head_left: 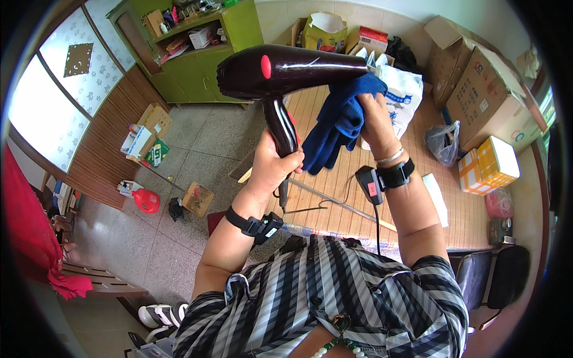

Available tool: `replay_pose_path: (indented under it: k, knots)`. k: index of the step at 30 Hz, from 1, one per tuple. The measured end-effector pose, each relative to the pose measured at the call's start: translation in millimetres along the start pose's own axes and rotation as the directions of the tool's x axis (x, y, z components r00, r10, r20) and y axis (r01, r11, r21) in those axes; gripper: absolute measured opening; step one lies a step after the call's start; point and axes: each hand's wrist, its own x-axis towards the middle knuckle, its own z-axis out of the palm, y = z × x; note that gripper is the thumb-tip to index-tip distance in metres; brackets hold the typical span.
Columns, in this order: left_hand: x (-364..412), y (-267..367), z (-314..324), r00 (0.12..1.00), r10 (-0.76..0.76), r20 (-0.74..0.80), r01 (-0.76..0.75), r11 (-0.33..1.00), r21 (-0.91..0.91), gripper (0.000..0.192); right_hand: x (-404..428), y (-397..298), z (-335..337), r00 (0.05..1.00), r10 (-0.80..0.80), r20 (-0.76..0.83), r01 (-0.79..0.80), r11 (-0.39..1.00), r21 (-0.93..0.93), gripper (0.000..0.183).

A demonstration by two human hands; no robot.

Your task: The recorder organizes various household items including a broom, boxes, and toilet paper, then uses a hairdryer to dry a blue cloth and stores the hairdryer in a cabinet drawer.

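Note:
My left hand (273,159) is closed around the handle of a dark, glossy hair dryer (295,71) with a red oval on its side. The dryer is raised in front of me, its nozzle pointing right. In my right hand (376,118) is a bunched blue cloth (340,118), its folds hanging down to the left. The top of the cloth is up against the underside of the nozzle; whether they touch I cannot tell. A black power cord (283,197) leaves the bottom of the dryer's handle.
Below my hands is a bed or table covered by a bamboo mat (322,197), with a metal-and-wood pole (344,206) across it. White tissue packs (405,89), a grey plastic bag (442,141), a checked box (488,165) and cardboard boxes (483,94) stand right. A green cabinet (192,76) is far left.

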Motion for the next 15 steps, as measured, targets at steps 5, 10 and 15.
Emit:
replay_pose_path:
  k: [5, 10, 15]
  knots:
    - [6.2, -3.0, 8.3, 0.998, 0.055, -0.014, -0.056, 0.998, -0.042, 0.052, 10.8, 20.5, -3.7, 0.971, -0.003, 0.241, 0.027, 0.995, -0.096, 0.03]
    - [25.8, -21.6, -6.4, 0.946, 0.297, 0.131, -0.322, 0.811, 0.489, 0.055, 0.2, 25.1, 64.3, 0.881, -0.145, 0.45, 0.343, 0.851, -0.399, 0.036]
    - [37.7, -1.7, -15.2, 0.989, -0.112, 0.093, 0.122, 0.987, -0.105, 0.021, 3.7, 16.3, 53.6, 0.963, 0.032, 0.268, 0.079, 0.915, -0.395, 0.029]
